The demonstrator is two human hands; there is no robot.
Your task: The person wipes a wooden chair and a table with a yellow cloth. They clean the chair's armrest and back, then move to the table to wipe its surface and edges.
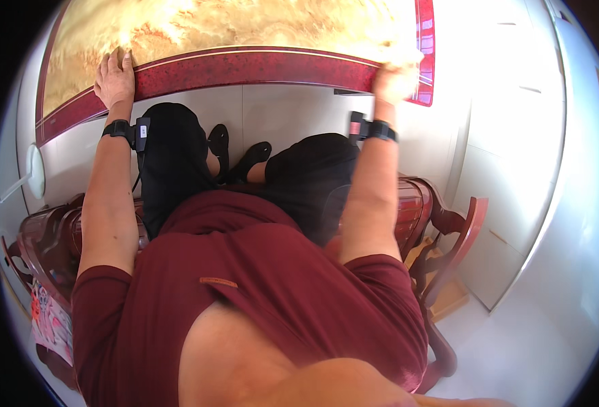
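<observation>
My left hand [115, 79] lies palm down over the near edge of a table [253, 66] with a glossy dark red border. Its fingertips reach onto the yellow marbled tabletop [258, 30], and nothing is in its grasp. At the table's right corner is my right hand [395, 84], blurred and washed out by bright light. How its fingers are set, and whether they hold anything, is hard to make out. Each wrist wears a black strap, the left strap [119, 128] and the right strap [380, 130], with a small dark device attached.
I sit on a carved red-brown wooden seat [416, 203] with its armrest [475, 224] at my right. A round white object on a stalk [36, 170] stands at left. Behind the armrest is a light wooden box [449, 305]. A printed cloth [52, 320] lies at lower left.
</observation>
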